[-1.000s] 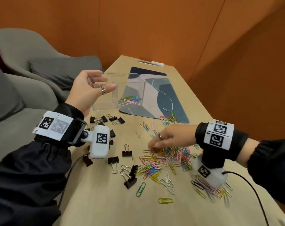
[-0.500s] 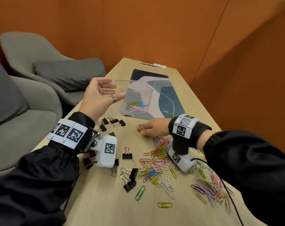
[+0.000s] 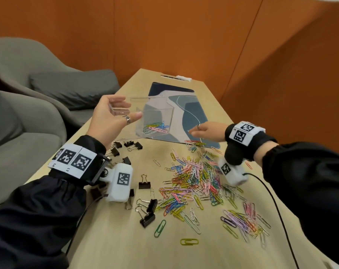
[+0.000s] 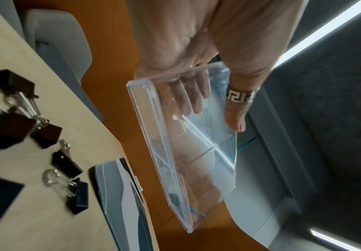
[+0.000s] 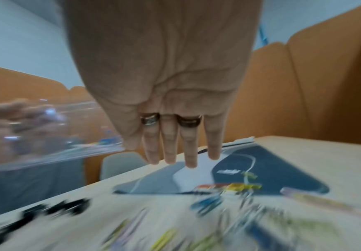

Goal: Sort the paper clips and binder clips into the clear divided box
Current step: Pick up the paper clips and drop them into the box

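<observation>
My left hand [image 3: 130, 106] holds the clear divided box [image 3: 155, 117] lifted and tilted above the table, thumb on one side and fingers [image 4: 188, 95] behind the box [image 4: 196, 144]. A bunch of coloured paper clips [image 3: 155, 129] lies in its low compartment. My right hand [image 3: 193, 131] hovers just right of the box over the mat's near edge, its fingers [image 5: 171, 152] straight, and I see nothing in them. The main pile of paper clips [image 3: 195, 181] is spread over the table's middle. Black binder clips [image 3: 145, 184] lie to its left, some under my left wrist [image 4: 65, 159].
A blue and grey mat [image 3: 192, 113] covers the far table. A second heap of paper clips [image 3: 244, 220] lies at the near right, single ones [image 3: 189, 241] near the front. Grey chairs [image 3: 29, 94] stand left of the table, orange walls behind and to the right.
My right hand has left the paper clip pile and moved away from me, up beside the box. My left hand has kept the box raised and tilted.
</observation>
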Available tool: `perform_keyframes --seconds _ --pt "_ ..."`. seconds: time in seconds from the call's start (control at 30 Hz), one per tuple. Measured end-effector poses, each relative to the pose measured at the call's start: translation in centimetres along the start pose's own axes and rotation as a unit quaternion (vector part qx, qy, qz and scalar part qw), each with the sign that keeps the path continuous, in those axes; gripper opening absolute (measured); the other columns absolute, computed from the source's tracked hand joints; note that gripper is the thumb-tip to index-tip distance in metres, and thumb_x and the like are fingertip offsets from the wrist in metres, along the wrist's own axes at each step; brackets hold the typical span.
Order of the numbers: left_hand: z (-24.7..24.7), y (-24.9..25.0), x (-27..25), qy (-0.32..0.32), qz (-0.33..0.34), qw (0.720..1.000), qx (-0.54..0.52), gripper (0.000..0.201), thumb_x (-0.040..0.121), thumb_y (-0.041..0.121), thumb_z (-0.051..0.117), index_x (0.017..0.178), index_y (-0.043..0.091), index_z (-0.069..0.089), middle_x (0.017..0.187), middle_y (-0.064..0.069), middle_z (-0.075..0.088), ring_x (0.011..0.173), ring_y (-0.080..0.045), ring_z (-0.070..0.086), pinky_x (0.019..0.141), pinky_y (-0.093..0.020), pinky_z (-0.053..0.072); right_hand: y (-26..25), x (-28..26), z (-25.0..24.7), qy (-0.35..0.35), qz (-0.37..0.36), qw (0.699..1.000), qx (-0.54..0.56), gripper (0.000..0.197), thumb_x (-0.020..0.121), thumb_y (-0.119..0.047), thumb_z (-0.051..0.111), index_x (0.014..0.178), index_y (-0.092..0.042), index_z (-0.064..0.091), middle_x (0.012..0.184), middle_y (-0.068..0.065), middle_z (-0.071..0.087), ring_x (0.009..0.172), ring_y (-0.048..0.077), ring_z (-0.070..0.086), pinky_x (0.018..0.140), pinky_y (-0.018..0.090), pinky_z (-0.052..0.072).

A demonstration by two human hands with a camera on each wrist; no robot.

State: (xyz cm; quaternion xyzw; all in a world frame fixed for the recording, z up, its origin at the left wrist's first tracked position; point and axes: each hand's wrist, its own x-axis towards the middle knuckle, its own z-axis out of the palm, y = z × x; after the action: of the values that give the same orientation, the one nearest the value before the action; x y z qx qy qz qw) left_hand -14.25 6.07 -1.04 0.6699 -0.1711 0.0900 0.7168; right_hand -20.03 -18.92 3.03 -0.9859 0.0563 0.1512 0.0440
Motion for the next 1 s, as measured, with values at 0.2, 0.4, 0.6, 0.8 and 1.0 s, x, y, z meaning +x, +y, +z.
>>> perform_keyframes --seconds 0.2,0.4,0.6,0.8,1.0 --pt "-0.3 -0.4 0.1 0.004 0.0 1.0 -0.004 0.058 0.068 0.016 0.079 0.116 0.018 0.047 0.105 0.005 0.061 0.1 -0.011 0.06 0.087 -0.026 0.049 1.8 5.7 0.3 -0.061 0.099 0.99 -0.085 0.049 0.102 -0.032 0.029 0.143 -0.007 0.033 0.151 0.008 0.033 0.138 0.024 0.033 0.112 0.031 0.022" --pt "-0.3 -0.7 0.3 -0.001 0.0 1.0 -0.012 0.058 0.067 0.015 0.079 0.116 0.017 0.047 0.104 0.004 0.061 0.099 -0.01 0.061 0.085 -0.024 0.049 1.3 8.6 0.8 -0.057 0.12 0.987 -0.093 0.054 0.102 -0.036 0.025 0.148 -0.008 0.018 0.156 0.009 0.02 0.143 0.025 0.022 0.114 0.032 0.016" --pt "0.0 -1.0 0.3 -0.013 -0.003 1.0 -0.012 0.059 0.065 0.017 0.079 0.114 0.017 0.047 0.102 0.005 0.061 0.096 -0.009 0.062 0.086 -0.025 0.049 1.0 6.3 1.0 -0.084 0.091 0.989 -0.08 0.048 0.103 -0.032 0.025 0.141 -0.004 0.037 0.146 0.011 0.039 0.127 0.025 0.042 0.101 0.027 0.03" --pt "0.1 -1.0 0.2 -0.019 0.0 1.0 -0.007 0.059 0.066 0.016 0.079 0.115 0.018 0.047 0.105 0.005 0.061 0.1 -0.011 0.061 0.087 -0.026 0.048 0.9 2.0 2.6 -0.136 0.024 0.988 -0.064 0.051 0.102 -0.036 0.026 0.146 -0.011 0.03 0.15 0.007 0.034 0.137 0.023 0.034 0.114 0.032 0.021" --pt "0.4 -1.0 -0.1 -0.032 -0.005 0.999 -0.006 0.062 0.06 0.023 0.08 0.112 0.02 0.047 0.104 0.005 0.061 0.098 -0.01 0.061 0.086 -0.026 0.048 0.5 0.5 2.1 -0.072 -0.009 0.997 -0.011 0.044 0.1 -0.035 0.035 0.133 -0.009 0.05 0.137 0.0 0.051 0.114 0.018 0.051 0.099 0.026 0.033"
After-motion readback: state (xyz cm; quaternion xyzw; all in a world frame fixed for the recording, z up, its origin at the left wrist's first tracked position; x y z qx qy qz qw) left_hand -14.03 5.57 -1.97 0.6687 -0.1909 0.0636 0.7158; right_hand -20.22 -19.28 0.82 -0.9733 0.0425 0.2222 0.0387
